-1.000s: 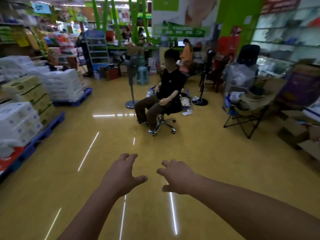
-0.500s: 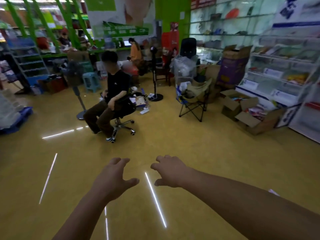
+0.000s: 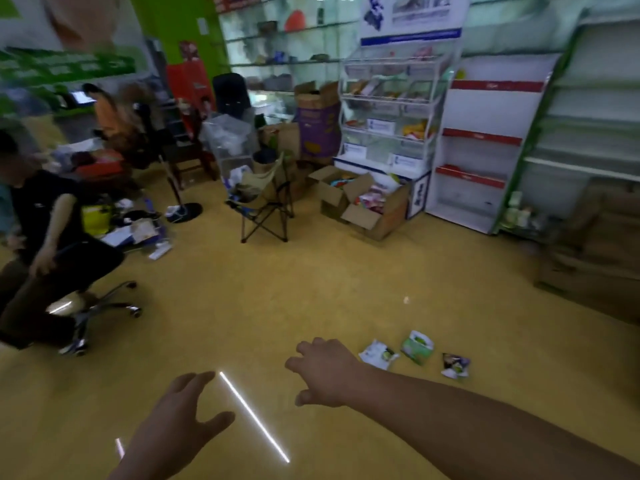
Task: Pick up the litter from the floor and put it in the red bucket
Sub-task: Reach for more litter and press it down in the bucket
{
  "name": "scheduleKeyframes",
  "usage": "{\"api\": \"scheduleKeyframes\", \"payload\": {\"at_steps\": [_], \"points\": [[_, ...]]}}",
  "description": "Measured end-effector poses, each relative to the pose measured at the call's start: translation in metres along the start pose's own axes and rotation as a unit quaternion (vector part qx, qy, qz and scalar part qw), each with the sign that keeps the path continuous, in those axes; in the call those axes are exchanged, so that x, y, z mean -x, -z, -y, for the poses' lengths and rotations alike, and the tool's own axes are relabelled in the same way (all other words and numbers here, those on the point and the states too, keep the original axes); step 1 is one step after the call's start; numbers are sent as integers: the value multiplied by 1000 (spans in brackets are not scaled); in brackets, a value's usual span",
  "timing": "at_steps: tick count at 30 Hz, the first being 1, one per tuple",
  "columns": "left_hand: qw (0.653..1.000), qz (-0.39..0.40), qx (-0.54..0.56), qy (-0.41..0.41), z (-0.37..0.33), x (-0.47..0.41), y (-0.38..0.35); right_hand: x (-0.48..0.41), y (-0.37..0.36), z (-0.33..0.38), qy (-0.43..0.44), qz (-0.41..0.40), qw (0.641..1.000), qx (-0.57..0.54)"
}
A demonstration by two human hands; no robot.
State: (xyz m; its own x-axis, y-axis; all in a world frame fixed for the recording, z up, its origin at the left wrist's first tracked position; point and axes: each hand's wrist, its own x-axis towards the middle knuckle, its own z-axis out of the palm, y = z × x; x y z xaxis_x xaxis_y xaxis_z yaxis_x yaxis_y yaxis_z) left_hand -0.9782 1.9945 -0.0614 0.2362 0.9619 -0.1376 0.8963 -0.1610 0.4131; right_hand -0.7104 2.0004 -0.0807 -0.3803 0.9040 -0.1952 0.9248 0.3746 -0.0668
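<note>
Three crumpled snack wrappers (image 3: pixel 414 353) lie on the yellow floor (image 3: pixel 311 289) just right of the right hand (image 3: pixel 323 372); both it and the left hand (image 3: pixel 183 420) hover empty, fingers loosely spread.

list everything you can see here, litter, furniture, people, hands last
white packet: 1, white, floor lower right
green packet: 1, green and white, right of white packet
dark packet: 1, dark purple, rightmost of the three
folding chair: 1, black frame, mid floor
open cardboard boxes: 2, brown, right of folding chair
display rack: 1, white, behind the boxes
seated person: 1, black top, left edge
left hand: 1, bare, empty, bottom centre
right hand: 1, bare, empty, near white packet
</note>
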Motion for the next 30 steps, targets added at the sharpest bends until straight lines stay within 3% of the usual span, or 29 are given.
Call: {"api": "scheduleKeyframes", "payload": {"at_steps": [5,17,30], "points": [[999,33,3,-40,-57,-41,-36,35,-15,-78,-74,27,997,-6],[978,99,-15,-182,-154,-175,-84,65,-36,-187,-214,66,974,-40],[928,195,-13,-316,-252,-314,-133,66,-46,-278,-396,84,909,-101]]}}
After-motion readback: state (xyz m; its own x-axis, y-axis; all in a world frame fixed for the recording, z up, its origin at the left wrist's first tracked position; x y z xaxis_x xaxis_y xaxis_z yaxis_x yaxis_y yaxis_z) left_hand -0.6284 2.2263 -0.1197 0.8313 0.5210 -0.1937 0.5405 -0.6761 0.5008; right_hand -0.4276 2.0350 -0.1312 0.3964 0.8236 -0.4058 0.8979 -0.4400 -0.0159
